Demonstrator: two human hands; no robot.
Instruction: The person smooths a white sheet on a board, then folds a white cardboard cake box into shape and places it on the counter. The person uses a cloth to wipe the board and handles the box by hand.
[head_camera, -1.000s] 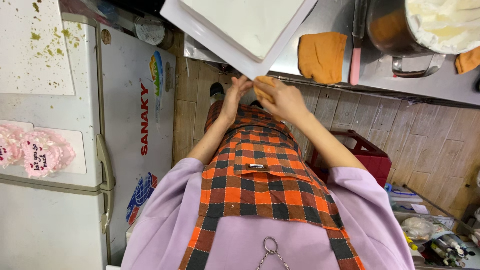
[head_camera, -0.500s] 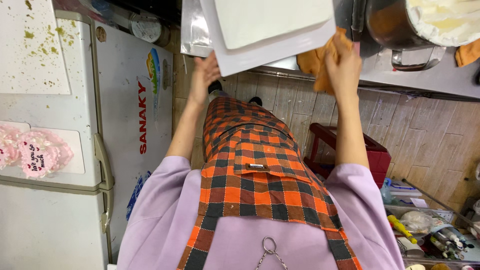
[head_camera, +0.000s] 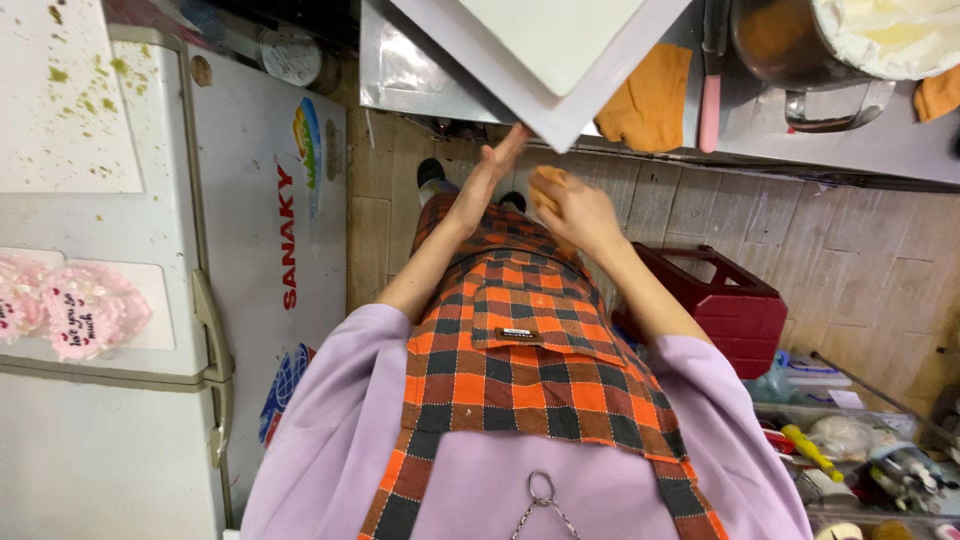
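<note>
Far to your left stands a white chest freezer (head_camera: 110, 300); on its lid lie a white sheet (head_camera: 70, 100) flecked with green crumbs and, nearer you, a flat white card bearing pink frilled heart shapes (head_camera: 70, 310); its side wall carries a line of red upright lettering and two round coloured stickers, one above and one below it; a grey handle runs down its near corner. Past the freezer, your left hand (head_camera: 485, 175) is raised with fingers open and straight, its tips touching the near corner of the white board (head_camera: 530, 60); the board sits above and ahead of both hands, jutting off the edge of the steel table (head_camera: 400, 70), one corner pointing down toward you and its long side running up and to the right out of view; a second, paler square rests on top of it. Your right hand (head_camera: 575, 210) is just beside the left and a little lower, curled shut on an orange cloth (head_camera: 548, 185), so the left is the hand nearer the board. Further right, another orange cloth (head_camera: 650, 95) hangs over the table edge beside a pink-handled tool (head_camera: 710, 100); then a metal pot (head_camera: 800, 50) with a pale cream mass in it; below, a dark red crate (head_camera: 720, 305) stands on the tiled floor, and a shelf of small packets and a yellow tube (head_camera: 812, 452) sits at the far right.
</note>
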